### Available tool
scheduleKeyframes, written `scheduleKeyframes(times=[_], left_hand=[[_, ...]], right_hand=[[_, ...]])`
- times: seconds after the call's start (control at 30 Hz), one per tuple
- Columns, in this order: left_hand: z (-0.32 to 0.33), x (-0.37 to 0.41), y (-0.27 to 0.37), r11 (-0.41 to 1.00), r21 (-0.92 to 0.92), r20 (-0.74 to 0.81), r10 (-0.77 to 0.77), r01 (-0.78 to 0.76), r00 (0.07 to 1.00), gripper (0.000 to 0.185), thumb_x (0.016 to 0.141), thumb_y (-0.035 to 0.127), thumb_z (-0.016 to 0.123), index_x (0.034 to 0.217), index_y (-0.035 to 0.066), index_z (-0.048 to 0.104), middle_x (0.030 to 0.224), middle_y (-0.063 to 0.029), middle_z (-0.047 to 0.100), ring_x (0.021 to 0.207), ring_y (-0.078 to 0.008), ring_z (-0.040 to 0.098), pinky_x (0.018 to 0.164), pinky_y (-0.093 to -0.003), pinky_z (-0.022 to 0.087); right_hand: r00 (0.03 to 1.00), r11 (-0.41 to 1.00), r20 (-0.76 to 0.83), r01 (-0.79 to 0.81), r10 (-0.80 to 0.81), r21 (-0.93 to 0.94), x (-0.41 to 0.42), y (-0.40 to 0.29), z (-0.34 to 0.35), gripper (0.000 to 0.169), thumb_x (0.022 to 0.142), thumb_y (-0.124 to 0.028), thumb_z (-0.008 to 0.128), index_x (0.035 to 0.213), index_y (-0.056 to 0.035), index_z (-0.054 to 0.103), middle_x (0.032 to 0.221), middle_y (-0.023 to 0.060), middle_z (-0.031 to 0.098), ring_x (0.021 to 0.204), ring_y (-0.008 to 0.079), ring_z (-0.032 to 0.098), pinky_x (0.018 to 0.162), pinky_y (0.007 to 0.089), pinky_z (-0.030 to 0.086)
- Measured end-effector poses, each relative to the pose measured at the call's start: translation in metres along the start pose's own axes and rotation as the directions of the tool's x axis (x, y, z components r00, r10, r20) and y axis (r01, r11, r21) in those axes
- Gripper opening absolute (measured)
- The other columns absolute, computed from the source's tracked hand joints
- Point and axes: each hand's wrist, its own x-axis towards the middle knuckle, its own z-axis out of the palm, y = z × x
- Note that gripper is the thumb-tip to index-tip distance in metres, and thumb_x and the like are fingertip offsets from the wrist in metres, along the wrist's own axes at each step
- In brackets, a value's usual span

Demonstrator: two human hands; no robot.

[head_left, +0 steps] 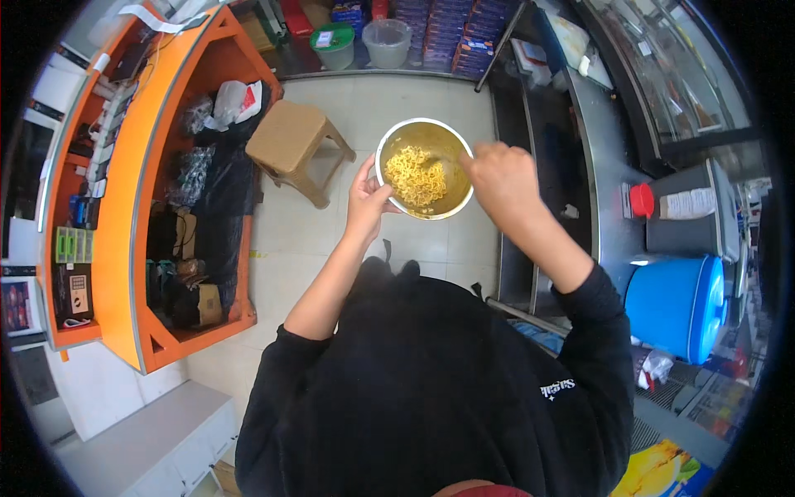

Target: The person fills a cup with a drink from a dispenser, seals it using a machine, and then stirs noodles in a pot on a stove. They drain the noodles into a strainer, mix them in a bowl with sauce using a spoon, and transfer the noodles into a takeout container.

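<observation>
A round metal bowl [456, 197] with a pale rim is held out in front of my body, above the floor. Cooked yellow noodles [417, 177] lie in its left and lower part, and yellowish sauce smears the inner wall. My left hand [371, 197] grips the bowl's left side, thumb over the rim and fingers underneath. At the right rim, my right hand [502, 174] is closed in a fist with its fingertips over the bowl. It seems to hold a thin utensil [432, 163] whose dark end reaches the noodles; the handle is mostly hidden by the hand and blurred.
A tan plastic stool [289, 133] stands left of the bowl, beside an orange counter [140, 205] with open shelving. On the right runs a steel counter [612, 168] carrying a blue drum [667, 307] and a grey bin [683, 230]. Lidded tubs [386, 45] and stacked boxes line the back.
</observation>
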Motion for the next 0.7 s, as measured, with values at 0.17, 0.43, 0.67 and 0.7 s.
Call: scheduleKeyframes(times=[0.17,0.43,0.67,0.7], left_hand=[[0.03,0.066,-0.004,0.997,0.072,0.028,0.02,-0.022,0.999,0.064,0.072,-0.005,0.046,0.132,0.004,0.028,0.092,-0.0103,0.06,0.07,-0.0142,0.062,0.05,-0.0249,0.055],[0.049,0.186,-0.028,0.992,0.1,0.089,-0.081,0.072,0.993,0.065,0.072,-0.005,0.047,0.133,0.003,0.027,0.09,-0.0101,0.06,0.069,-0.0152,0.062,0.05,-0.0258,0.056],[0.094,0.309,-0.006,0.995,0.005,0.185,-0.103,0.104,0.977,0.062,0.073,-0.007,0.044,0.132,0.005,0.03,0.093,-0.0104,0.061,0.069,-0.015,0.063,0.051,-0.0251,0.055],[0.101,0.325,-0.002,0.995,-0.001,0.213,-0.1,0.103,0.972,0.062,0.073,-0.007,0.044,0.132,0.005,0.03,0.093,-0.0103,0.061,0.07,-0.0152,0.063,0.051,-0.0252,0.056]], right_hand=[[0.911,0.856,0.348,-0.354,0.224,0.377,0.012,0.042,0.106,0.012,0.08,-0.014,0.055,0.082,-0.0046,0.062,0.068,0.0063,0.062,0.064,0.0179,0.059,0.057,0.028,0.045],[0.864,0.318,0.404,-0.49,0.301,0.812,0.063,0.176,0.141,0.02,0.08,-0.022,0.056,0.087,-0.0057,0.066,0.068,0.0091,0.063,0.063,0.0144,0.058,0.062,0.0291,0.044],[0.97,0.966,0.008,-0.244,0.245,0.087,0.156,0.23,0.066,0.017,0.073,-0.014,0.054,0.083,-0.0195,0.067,0.068,0.006,0.054,0.061,0.0223,0.059,0.057,0.0344,0.049],[0.977,0.977,0.008,-0.214,0.214,0.005,0.164,0.234,0.074,0.021,0.071,-0.011,0.054,0.085,-0.0212,0.067,0.069,0.0043,0.053,0.06,0.0201,0.058,0.053,0.0322,0.049]])
